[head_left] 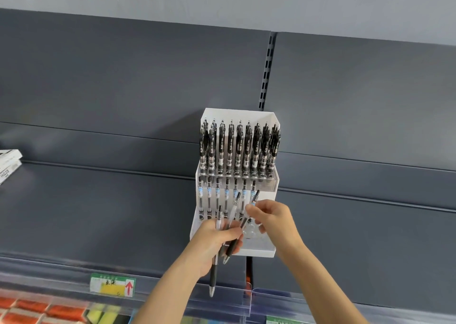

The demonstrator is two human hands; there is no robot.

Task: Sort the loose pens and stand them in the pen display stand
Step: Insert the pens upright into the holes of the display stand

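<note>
A white tiered pen display stand sits on a dark grey shelf. Its back tier is full of black pens. The middle tier holds several clear pens with blue labels. My left hand grips a small bunch of loose pens, tips pointing down, in front of the stand's lowest tier. My right hand pinches one clear pen between thumb and fingers, tilted, over the right side of the middle and front tiers. The front tier's holes are partly hidden by my hands.
Grey shelf boards stretch left and right of the stand. White boxes lie at the far left. A clear plastic rail with a yellow-green price tag runs along the shelf's front edge, with coloured goods below.
</note>
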